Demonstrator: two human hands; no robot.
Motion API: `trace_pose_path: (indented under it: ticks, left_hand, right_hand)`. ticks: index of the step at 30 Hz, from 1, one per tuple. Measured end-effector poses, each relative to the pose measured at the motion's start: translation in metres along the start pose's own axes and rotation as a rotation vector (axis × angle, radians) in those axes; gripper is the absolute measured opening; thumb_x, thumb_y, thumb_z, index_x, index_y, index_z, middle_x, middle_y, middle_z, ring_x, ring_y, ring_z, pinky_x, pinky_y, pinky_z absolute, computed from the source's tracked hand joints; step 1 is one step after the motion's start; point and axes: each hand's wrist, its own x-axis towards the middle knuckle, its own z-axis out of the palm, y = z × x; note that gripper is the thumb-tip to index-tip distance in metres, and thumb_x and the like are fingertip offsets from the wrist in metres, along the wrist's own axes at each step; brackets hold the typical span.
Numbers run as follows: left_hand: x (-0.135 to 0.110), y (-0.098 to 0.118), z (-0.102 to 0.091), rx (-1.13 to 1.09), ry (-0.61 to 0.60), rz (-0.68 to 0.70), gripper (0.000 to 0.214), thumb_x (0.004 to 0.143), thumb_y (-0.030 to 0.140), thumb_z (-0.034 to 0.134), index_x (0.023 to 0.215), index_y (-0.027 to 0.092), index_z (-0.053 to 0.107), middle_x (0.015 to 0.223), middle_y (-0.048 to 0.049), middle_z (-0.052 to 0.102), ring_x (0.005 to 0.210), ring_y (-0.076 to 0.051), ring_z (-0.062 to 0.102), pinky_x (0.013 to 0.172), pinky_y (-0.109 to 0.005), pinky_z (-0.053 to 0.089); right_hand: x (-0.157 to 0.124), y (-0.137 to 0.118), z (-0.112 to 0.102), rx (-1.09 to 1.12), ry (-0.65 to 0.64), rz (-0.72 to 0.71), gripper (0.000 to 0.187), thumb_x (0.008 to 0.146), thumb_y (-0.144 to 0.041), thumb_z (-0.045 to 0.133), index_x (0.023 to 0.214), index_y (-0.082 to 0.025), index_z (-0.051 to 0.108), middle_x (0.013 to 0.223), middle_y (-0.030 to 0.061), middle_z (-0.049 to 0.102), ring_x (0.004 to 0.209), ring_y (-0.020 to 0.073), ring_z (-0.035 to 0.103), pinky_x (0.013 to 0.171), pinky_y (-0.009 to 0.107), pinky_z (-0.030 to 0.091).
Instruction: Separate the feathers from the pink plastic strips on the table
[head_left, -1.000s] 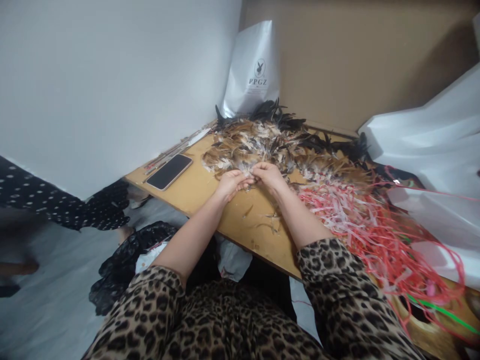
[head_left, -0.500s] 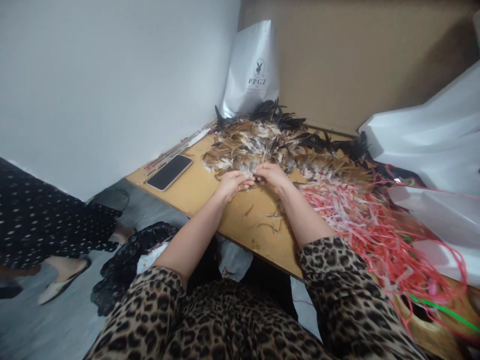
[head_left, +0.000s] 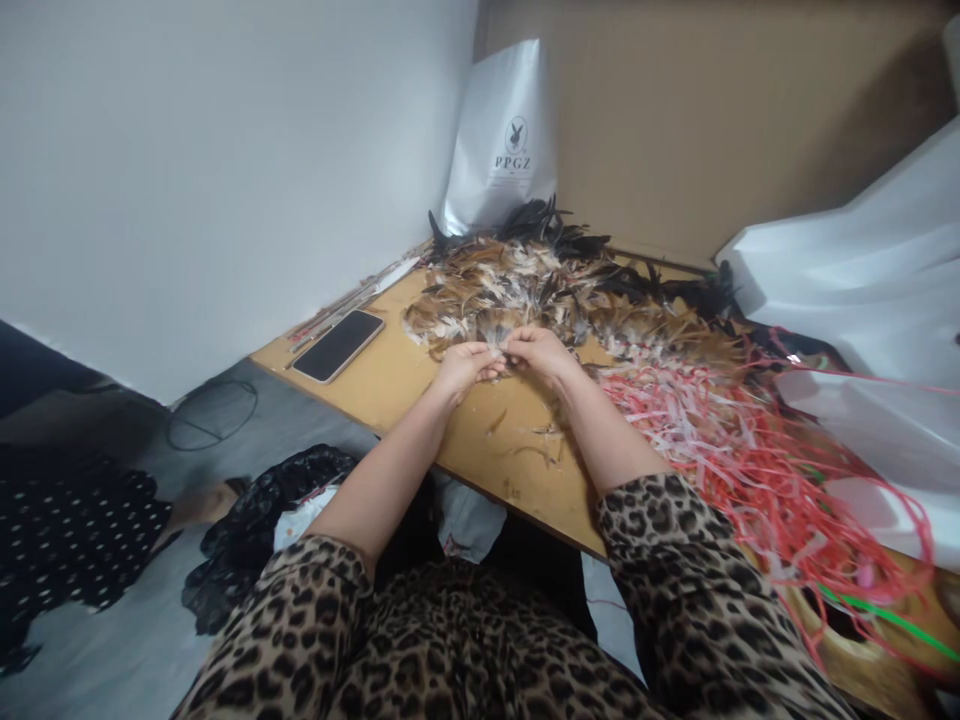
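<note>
A heap of brown, white and black feathers (head_left: 525, 280) covers the far part of a wooden table (head_left: 420, 390). My left hand (head_left: 463, 368) and my right hand (head_left: 541, 354) meet at the near edge of the heap, fingers curled. Both pinch a small bunch of pale feathers (head_left: 496, 343) between them. My sleeves are leopard print.
A phone (head_left: 338, 344) lies face up at the table's left corner, beside thin sticks (head_left: 352, 297). Pink and red plastic strips (head_left: 750, 460) pile on the right. A white bag (head_left: 502, 140) leans in the corner, white sheeting (head_left: 862, 290) at right. A person's polka-dot garment (head_left: 67, 530) shows low left.
My hands have barely shifted on the feather bunch. The person in polka dots at the left has moved along the floor, lower and further left.
</note>
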Motion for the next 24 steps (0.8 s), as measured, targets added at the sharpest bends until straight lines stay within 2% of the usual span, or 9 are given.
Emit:
trace_pose_path:
  ticks: [3, 8, 13, 16, 19, 24]
  left_hand:
    - [0.0, 0.001, 0.0, -0.003, 0.019, 0.01, 0.012, 0.067, 0.018, 0.069, 0.071, 0.009, 0.065, 0.065, -0.0053, 0.066, 0.053, -0.006, 0.059, 0.052, -0.015, 0.046]
    - [0.002, 0.003, -0.003, -0.094, 0.076, 0.021, 0.007, 0.069, 0.015, 0.067, 0.07, 0.009, 0.064, 0.065, -0.0056, 0.066, 0.055, -0.005, 0.058, 0.054, -0.015, 0.045]
    - [0.003, 0.004, -0.003, -0.142, 0.087, 0.034, 0.006, 0.07, 0.013, 0.065, 0.067, 0.008, 0.063, 0.06, -0.0041, 0.064, 0.053, -0.004, 0.057, 0.054, -0.013, 0.045]
    - [0.002, 0.005, -0.003, -0.135, 0.098, 0.028, 0.007, 0.07, 0.014, 0.065, 0.067, 0.008, 0.062, 0.06, -0.0038, 0.064, 0.052, -0.004, 0.057, 0.053, -0.013, 0.045]
    - [0.001, 0.006, -0.002, -0.088, 0.107, 0.031, 0.008, 0.07, 0.016, 0.065, 0.071, 0.008, 0.062, 0.064, -0.0053, 0.066, 0.055, -0.006, 0.06, 0.051, -0.013, 0.045]
    - [0.001, 0.005, -0.001, 0.013, 0.091, 0.051, 0.014, 0.07, 0.02, 0.065, 0.076, 0.008, 0.062, 0.077, -0.0098, 0.069, 0.058, -0.009, 0.063, 0.048, -0.015, 0.045]
  right_hand:
    - [-0.001, -0.005, -0.006, -0.032, -0.025, -0.005, 0.023, 0.057, -0.03, 0.073, 0.065, -0.013, 0.06, 0.047, -0.0035, 0.053, 0.041, 0.004, 0.043, 0.037, 0.015, 0.029]
    - [-0.006, -0.01, -0.018, -0.085, -0.207, 0.067, 0.032, 0.056, -0.027, 0.076, 0.082, -0.013, 0.063, 0.061, 0.0003, 0.063, 0.044, 0.0056, 0.051, 0.036, 0.015, 0.033]
    - [-0.005, -0.002, -0.012, -0.07, -0.351, 0.128, 0.033, 0.056, -0.028, 0.077, 0.083, -0.014, 0.063, 0.068, 0.0025, 0.066, 0.05, 0.0077, 0.057, 0.039, 0.015, 0.04]
    - [-0.003, 0.0, -0.01, -0.063, -0.3, 0.148, 0.024, 0.058, -0.026, 0.075, 0.074, -0.013, 0.062, 0.061, 0.001, 0.063, 0.049, 0.0068, 0.056, 0.042, 0.016, 0.042]
    - [-0.003, -0.005, -0.015, -0.114, -0.213, 0.091, 0.016, 0.061, -0.024, 0.071, 0.067, -0.012, 0.061, 0.054, -0.0008, 0.059, 0.045, 0.0052, 0.05, 0.042, 0.016, 0.039]
    - [-0.006, -0.017, -0.026, -0.381, -0.174, -0.035, 0.016, 0.064, -0.027, 0.065, 0.067, -0.012, 0.063, 0.046, -0.0039, 0.052, 0.042, 0.0049, 0.041, 0.043, 0.018, 0.032]
